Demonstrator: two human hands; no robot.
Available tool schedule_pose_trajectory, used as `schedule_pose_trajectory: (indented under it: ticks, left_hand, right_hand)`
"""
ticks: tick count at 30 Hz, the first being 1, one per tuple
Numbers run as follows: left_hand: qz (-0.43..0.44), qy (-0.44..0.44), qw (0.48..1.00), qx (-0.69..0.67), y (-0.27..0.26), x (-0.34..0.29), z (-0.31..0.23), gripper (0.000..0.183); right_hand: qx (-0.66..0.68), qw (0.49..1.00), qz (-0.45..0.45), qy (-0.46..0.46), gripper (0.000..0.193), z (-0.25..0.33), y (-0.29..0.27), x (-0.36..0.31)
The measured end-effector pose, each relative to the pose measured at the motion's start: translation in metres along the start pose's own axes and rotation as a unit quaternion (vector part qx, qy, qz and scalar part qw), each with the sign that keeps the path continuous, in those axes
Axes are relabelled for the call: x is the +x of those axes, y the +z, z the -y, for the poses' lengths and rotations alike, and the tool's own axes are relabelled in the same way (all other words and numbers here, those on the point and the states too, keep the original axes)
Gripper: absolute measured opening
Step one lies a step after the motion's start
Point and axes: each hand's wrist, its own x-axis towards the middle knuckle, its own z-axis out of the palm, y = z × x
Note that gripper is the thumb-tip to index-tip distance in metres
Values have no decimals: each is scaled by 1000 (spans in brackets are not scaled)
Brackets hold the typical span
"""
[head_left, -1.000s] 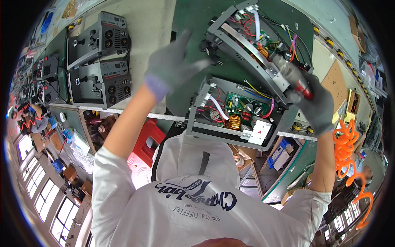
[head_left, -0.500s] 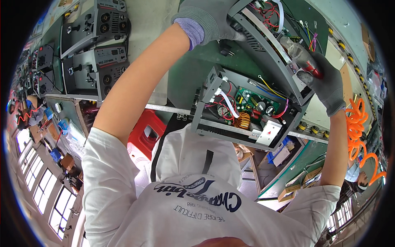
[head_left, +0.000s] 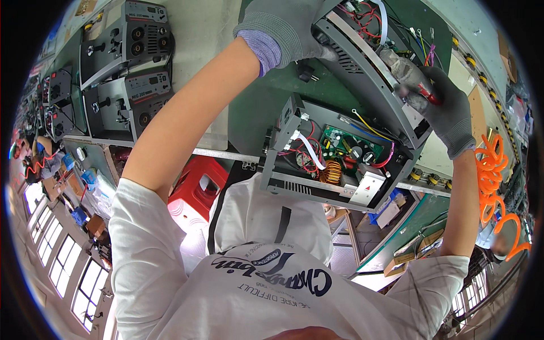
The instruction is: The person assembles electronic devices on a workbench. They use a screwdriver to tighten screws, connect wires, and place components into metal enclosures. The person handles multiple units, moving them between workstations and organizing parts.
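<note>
My left hand (head_left: 286, 28), in a grey knitted glove, grips the end of an open dark grey welder chassis (head_left: 371, 85). Its thumb lies by the side vents, and the other fingers are mostly hidden. On the chassis's right end, my gloved right hand (head_left: 450, 110) is wrapped round a red and grey power screwdriver (head_left: 420, 88), its tip close to the metal edge. Red wires and a white ribbon cable show inside this chassis. Closer to me sits a second open chassis (head_left: 283, 187), with a green circuit board (head_left: 345, 141) and a copper coil (head_left: 330, 172).
Finished-looking welders (head_left: 148, 85) stand on the left of the bench. A black power plug (head_left: 306, 72) lies on the green mat (head_left: 249, 107). An orange coiled hose (head_left: 492, 164) hangs beside my right forearm. A red stool (head_left: 198, 187) stands below the bench edge.
The screwdriver and my right hand tilt slightly, staying at the same end of the chassis. My left hand keeps its hold. The whole view has shifted a little.
</note>
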Motion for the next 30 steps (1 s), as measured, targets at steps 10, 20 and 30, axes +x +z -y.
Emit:
schedule_pose_trajectory:
  ticks: [10, 20, 30]
  left_hand:
    - [-20, -15, 1000, 9, -8, -2, -12, 109]
    - [-81, -45, 995, 19, 29, 6, -7, 116]
    - [-124, 53, 981, 138, 14, -14, -5, 79]
  right_hand:
    - [101, 994, 49, -20, 62, -11, -5, 16]
    - [25, 998, 64, 2, 62, 6, -11, 8]
    - [-152, 987, 18, 57, 76, 29, -54, -36]
